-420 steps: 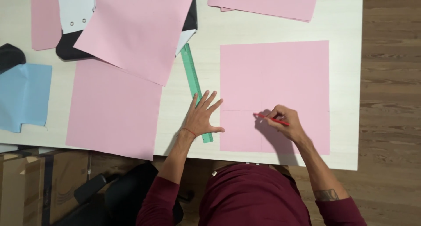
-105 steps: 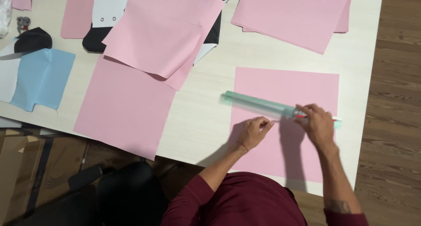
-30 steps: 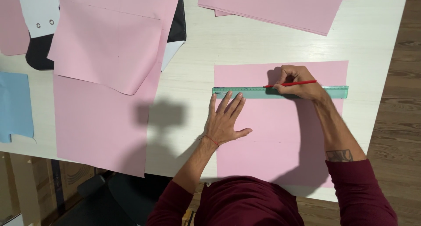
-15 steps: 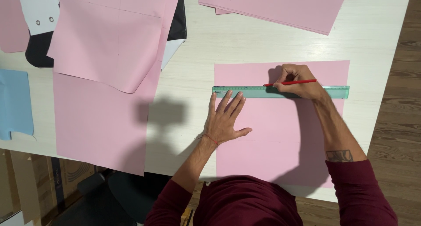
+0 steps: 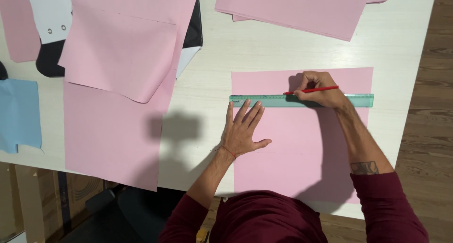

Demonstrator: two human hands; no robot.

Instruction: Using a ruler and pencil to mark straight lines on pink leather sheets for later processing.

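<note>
Across the pink sheet (image 5: 302,148): green ruler (image 5: 264,100), unmoved, pinned by my flat, open left hand (image 5: 243,132); right hand (image 5: 318,88) gripped the red pencil (image 5: 314,89), barely advanced along the ruler's edge.

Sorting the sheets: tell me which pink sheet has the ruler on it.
The pink sheet nearest the person, under the green ruler and both hands; the others lie bare.

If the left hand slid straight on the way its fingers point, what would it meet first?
The left hand lies flat on the pink sheet, fingers pointing away from the person. Their tips nearly reach the green ruler, so the ruler's near edge would likely come first.
</note>
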